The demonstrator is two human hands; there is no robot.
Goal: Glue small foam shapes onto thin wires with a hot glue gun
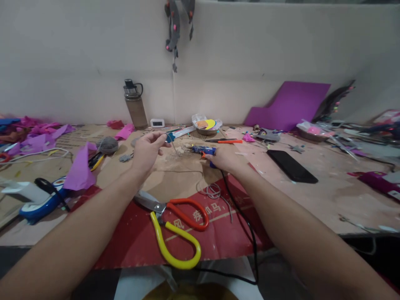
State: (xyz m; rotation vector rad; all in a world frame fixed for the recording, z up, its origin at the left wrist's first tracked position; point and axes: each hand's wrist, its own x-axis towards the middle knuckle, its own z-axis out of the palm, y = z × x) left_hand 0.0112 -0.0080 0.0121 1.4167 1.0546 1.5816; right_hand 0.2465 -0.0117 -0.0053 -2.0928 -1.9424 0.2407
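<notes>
Worktable [328,196], scissors [175,221] at 6 o'clock. Right hand [225,158], at centre, is closed round the glue gun [201,150]. At its 9 o'clock, left hand [146,151] pinches the blue piece [170,136]. Nozzle and piece are apart, so gluing is judged not yet done.

Inventory of the surface:
- Glue gun [203,151], blue, corded: 1.
- Small blue piece [170,136] on a wire: 1.
- Scissors [160,207], red and yellow handles: 1 pair.
- Water bottle [135,104]: 1.
- Black phone [292,166]: 1.
- White clock [157,123]: 1.
- Purple sheet [289,104]: 1.
- Middle dish [206,132] and right dish [304,134]: 2.
- Orange-handled cutters [226,141]: 1.
- Grey yarn ball [108,145]: 1.
- Purple and pink paper scraps [79,168]: too many to count.
</notes>
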